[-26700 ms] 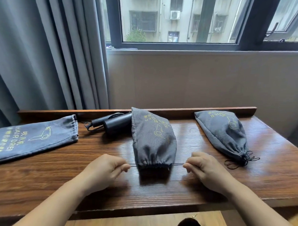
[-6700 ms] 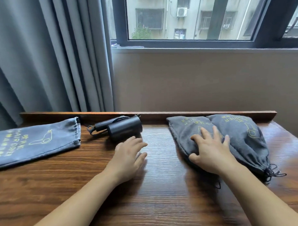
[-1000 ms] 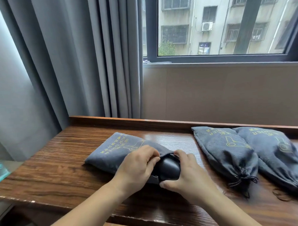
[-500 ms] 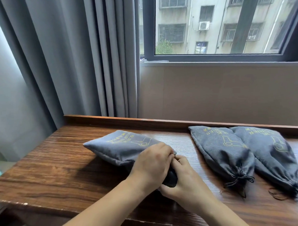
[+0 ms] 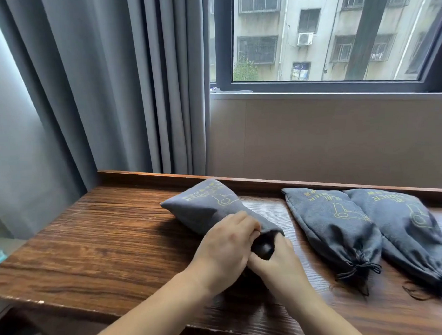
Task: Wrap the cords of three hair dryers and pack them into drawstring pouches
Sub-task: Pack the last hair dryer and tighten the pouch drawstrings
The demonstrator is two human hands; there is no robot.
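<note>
While it is lying on the brown wooden desk (image 5: pixel 97 236), a grey fabric drawstring pouch (image 5: pixel 206 210) is being gripped at its mouth by the left hand (image 5: pixel 225 255) and right hand (image 5: pixel 278 265), around a black hair dryer (image 5: pixel 264 246).

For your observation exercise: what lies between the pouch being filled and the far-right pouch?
In the head view, one tied pouch lies between the open pouch and the far-right pouch.

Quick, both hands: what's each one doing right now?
Left hand: grips the open rim of the pouch.
Right hand: fingers curled on the hair dryer at the pouch's mouth.
</note>
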